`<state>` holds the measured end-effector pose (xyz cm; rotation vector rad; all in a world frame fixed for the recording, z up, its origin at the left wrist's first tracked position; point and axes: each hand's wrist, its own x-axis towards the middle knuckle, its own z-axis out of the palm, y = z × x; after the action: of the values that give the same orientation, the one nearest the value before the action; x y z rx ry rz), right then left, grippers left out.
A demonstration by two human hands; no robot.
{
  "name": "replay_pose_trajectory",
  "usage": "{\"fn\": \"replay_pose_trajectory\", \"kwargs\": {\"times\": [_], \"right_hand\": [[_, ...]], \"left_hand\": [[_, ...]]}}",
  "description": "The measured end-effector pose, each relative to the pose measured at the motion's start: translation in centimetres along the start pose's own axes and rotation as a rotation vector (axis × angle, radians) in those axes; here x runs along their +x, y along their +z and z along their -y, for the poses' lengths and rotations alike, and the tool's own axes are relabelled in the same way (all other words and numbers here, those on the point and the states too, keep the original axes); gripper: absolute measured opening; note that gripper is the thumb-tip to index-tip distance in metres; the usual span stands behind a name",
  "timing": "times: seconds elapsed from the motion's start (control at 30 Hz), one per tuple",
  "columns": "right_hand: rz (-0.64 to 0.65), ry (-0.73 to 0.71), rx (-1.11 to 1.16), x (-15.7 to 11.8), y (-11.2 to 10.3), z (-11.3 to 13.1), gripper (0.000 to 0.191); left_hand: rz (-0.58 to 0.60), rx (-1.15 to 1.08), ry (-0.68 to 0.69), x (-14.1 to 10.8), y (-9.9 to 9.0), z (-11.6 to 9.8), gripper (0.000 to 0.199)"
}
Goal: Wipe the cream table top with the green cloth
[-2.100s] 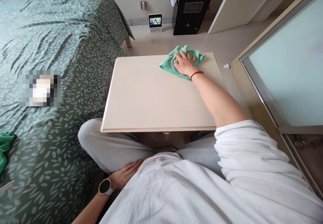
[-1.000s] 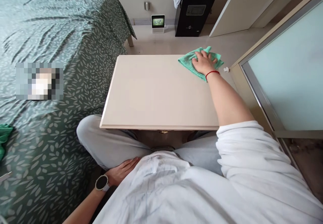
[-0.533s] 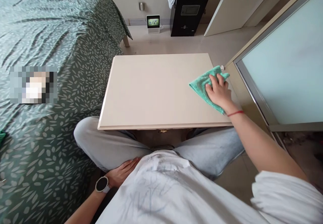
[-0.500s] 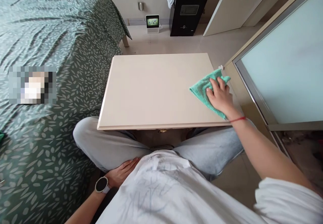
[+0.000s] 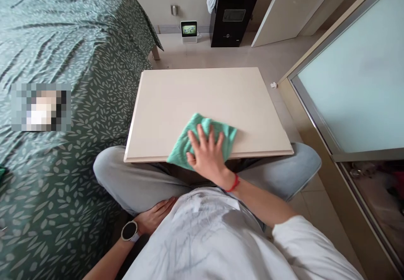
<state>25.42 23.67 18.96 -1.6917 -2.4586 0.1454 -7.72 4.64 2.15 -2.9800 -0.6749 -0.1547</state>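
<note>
My right hand (image 5: 206, 151), with a red band at its wrist, lies flat with fingers spread on a green cloth (image 5: 186, 145). Spread over the near edge of a cream-coloured tabletop (image 5: 202, 90), the cloth hangs partly past that edge. A small part of a brass-coloured fitting below the edge was in view before; the cloth and hand now cover that spot. My left hand (image 5: 158, 217) rests on my left thigh with its fingers stretched out and holds nothing. A round-faced watch (image 5: 129, 230) is on that wrist.
A bed with a green leaf-patterned cover (image 5: 104, 90) stands at the left. A frosted sliding panel (image 5: 353, 78) is at the right. Beyond the table are a small screen (image 5: 189, 29), a black cabinet (image 5: 232, 23) with clothes on top, and a door (image 5: 293, 6).
My right hand and the green cloth have moved left and toward me, from the table's right side to the middle of its near edge. The left hand has stayed on the thigh.
</note>
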Motion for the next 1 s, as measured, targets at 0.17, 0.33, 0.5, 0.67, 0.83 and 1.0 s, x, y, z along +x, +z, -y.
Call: {"fn": "replay_pose_trajectory", "kwargs": {"times": [0.17,0.33,0.5,0.67,0.83,1.0], "right_hand": [[-0.009,-0.642,0.030,4.6,1.5,6.1,0.070],[0.167,-1.159,-0.010,11.7,0.1,5.4,0.064],[0.268,-1.001,0.105,21.9,1.2,4.0,0.070],[0.170,-0.733,0.269,31.3,3.7,3.2,0.070],[0.198,-0.281,0.186,34.3,0.7,-0.9,0.075],[0.114,0.124,0.105,31.3,-2.7,-11.6,0.075]], "left_hand": [[0.037,0.026,-0.003,0.4,-0.3,-0.4,0.055],[0.017,0.028,0.007,1.0,-0.8,-0.5,0.054],[-0.010,-0.003,0.021,1.0,-0.7,-0.6,0.052],[0.045,-0.013,0.022,0.4,-0.2,-1.0,0.054],[0.047,-0.010,0.023,0.4,-0.4,-1.1,0.053],[0.069,0.001,0.031,0.6,-0.5,-0.9,0.053]]}}
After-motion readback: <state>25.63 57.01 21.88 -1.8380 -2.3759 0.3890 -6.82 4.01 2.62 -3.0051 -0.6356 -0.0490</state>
